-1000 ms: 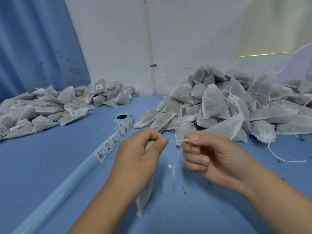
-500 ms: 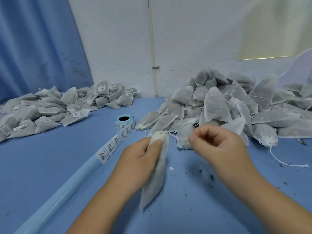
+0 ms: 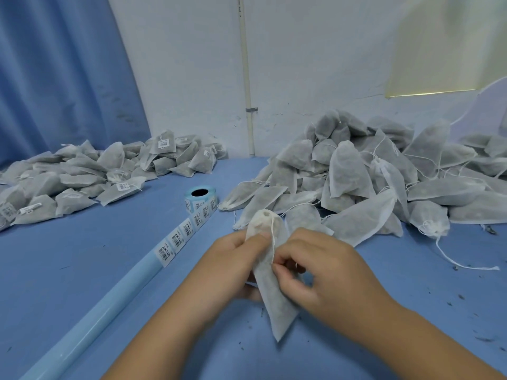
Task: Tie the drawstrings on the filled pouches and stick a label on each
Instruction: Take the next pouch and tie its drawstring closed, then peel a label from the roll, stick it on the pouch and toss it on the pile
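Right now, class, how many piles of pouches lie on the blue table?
2: the labelled pile at far left, and the larger pile at right. Both run past the frame's edges, so part is hidden.

A blue curtain [image 3: 63, 72] hangs beside a white wall [image 3: 315, 56] behind the blue table [image 3: 82, 270].

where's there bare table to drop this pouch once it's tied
Widest bare table lies left, between the labelled pile and the label strip. A smaller patch sits near right, below the right pile, with crumbs and a loose string. A narrow lane runs between the roll and that pile. Both piles are crowded.
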`<state>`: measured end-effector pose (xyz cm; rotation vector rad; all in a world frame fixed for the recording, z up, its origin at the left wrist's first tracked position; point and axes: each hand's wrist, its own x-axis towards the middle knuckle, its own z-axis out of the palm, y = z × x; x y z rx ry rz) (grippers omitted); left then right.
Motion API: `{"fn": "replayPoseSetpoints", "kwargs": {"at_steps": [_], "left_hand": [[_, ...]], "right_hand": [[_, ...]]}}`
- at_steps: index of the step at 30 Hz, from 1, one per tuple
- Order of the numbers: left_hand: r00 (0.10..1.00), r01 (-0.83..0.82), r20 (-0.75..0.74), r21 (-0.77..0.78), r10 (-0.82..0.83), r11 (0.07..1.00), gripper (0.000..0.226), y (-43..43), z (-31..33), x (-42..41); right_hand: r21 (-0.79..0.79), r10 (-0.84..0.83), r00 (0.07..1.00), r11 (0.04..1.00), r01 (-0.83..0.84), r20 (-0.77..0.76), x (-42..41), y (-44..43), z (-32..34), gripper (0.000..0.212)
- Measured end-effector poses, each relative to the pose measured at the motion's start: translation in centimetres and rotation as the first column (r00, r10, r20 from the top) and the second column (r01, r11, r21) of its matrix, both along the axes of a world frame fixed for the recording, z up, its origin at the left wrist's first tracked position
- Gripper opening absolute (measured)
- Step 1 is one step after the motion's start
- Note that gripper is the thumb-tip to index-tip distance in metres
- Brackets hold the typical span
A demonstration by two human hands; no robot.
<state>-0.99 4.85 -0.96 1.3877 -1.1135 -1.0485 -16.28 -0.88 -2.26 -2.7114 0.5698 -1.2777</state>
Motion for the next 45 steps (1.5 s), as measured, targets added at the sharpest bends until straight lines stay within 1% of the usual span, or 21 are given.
{"fn": "replayPoseSetpoints", "kwargs": {"at_steps": [2,4,6,10,13,14,16,19,20,22,24,26,27,30,33,36,38,40,42,45], "left_hand": [[0.998,0.06,-0.022,0.001,-0.06,0.998,0.031,-0.1,-0.2,0.3],[0.993,0.102,-0.056,-0.009,-0.102,0.995,0.027,-0.1,-0.3,0.5],[0.99,0.111,-0.089,-0.012,-0.112,0.994,0.026,-0.1,-0.2,0.7],[0.988,0.068,-0.136,-0.019,-0.07,0.997,0.02,-0.2,-0.2,1.3],[0.988,-0.001,-0.157,-0.032,-0.004,0.999,0.026,-0.3,-0.1,1.6],[0.985,-0.029,-0.168,-0.036,0.022,0.999,0.021,-0.3,0.0,1.8],[0.977,-0.085,-0.197,-0.038,0.076,0.996,0.008,-0.3,0.1,2.0],[0.952,-0.172,-0.264,-0.045,0.154,0.984,0.013,-0.5,0.3,2.5],[0.934,-0.207,-0.31,-0.065,0.178,0.976,0.012,-0.4,0.6,2.8],[0.881,-0.311,-0.408,-0.119,0.239,0.943,0.016,0.1,1.7,4.3],[0.818,-0.421,-0.492,-0.16,0.298,0.893,0.022,0.9,2.8,6.8],[0.751,-0.505,-0.563,-0.153,0.346,0.849,0.019,1.7,3.7,9.8],[0.735,-0.523,-0.568,-0.127,0.37,0.843,0.017,2.1,4.0,11.2],[0.774,-0.439,-0.52,-0.029,0.361,0.898,0.025,3.3,3.5,14.0],[0.797,-0.319,-0.524,0.059,0.301,0.946,0.02,4.5,2.5,15.3],[0.818,-0.315,-0.472,0.113,0.33,0.942,0.02,4.8,1.9,16.8],[0.824,-0.312,-0.45,0.148,0.344,0.939,0.02,4.8,1.6,17.4],[0.816,-0.306,-0.458,0.177,0.354,0.935,0.018,4.8,1.1,18.0],[0.789,-0.292,-0.507,0.189,0.348,0.938,0.014,4.8,0.6,18.6],[0.768,-0.252,-0.551,0.207,0.326,0.945,0.01,4.6,0.0,19.5]], "right_hand": [[0.069,0.018,1.0,0.997,-0.018,0.007,-0.1,-0.3,-0.2,0.004],[0.158,0.041,0.998,0.986,-0.047,0.039,-0.2,-0.7,-0.4,0.01],[0.255,0.069,0.992,0.962,-0.093,0.101,-0.2,-0.9,-0.5,0.016],[0.465,0.088,0.957,0.859,-0.213,0.277,0.0,-0.8,-0.4,0.02],[0.556,0.026,0.924,0.792,-0.253,0.382,0.2,-0.9,-0.4,0.02],[0.572,-0.002,0.92,0.784,-0.242,0.392,0.2,-1.0,-0.4,0.025],[0.596,-0.039,0.927,0.776,-0.207,0.372,0.2,-1.0,-0.7,0.031],[0.607,-0.049,0.962,0.784,-0.131,0.27,0.7,-0.7,-1.3,0.031],[0.611,-0.05,0.971,0.785,-0.108,0.236,0.9,-0.5,-1.6,0.032],[0.596,-0.04,0.985,0.8,-0.069,0.167,1.1,-0.3,-2.1,0.032],[0.548,-0.013,0.997,0.836,-0.034,0.08,1.0,-0.1,-2.3,0.029],[0.512,0.004,1.0,0.859,-0.013,0.019,0.9,-0.2,-2.3,0.026],[0.506,0.002,1.0,0.863,-0.003,0.002,0.8,-0.3,-2.3,0.025],[0.505,-0.006,1.0,0.863,0.019,-0.027,1.2,-0.4,-2.5,0.025],[0.5,0.025,0.998,0.866,0.009,-0.06,2.8,0.1,-2.8,0.028],[0.46,0.075,0.987,0.888,-0.001,-0.143,6.6,0.7,-3.0,0.016],[0.452,0.082,0.987,0.892,-0.01,-0.14,10.2,0.8,-2.8,0.014],[0.481,0.055,0.992,0.876,0.009,-0.118,14.0,0.7,-2.3,0.012],[0.493,0.006,0.993,0.868,0.053,-0.116,17.2,0.6,-2.2,0.012],[0.55,-0.072,0.995,0.83,0.095,-0.063,19.8,0.2,-3.4,0.013]]}}
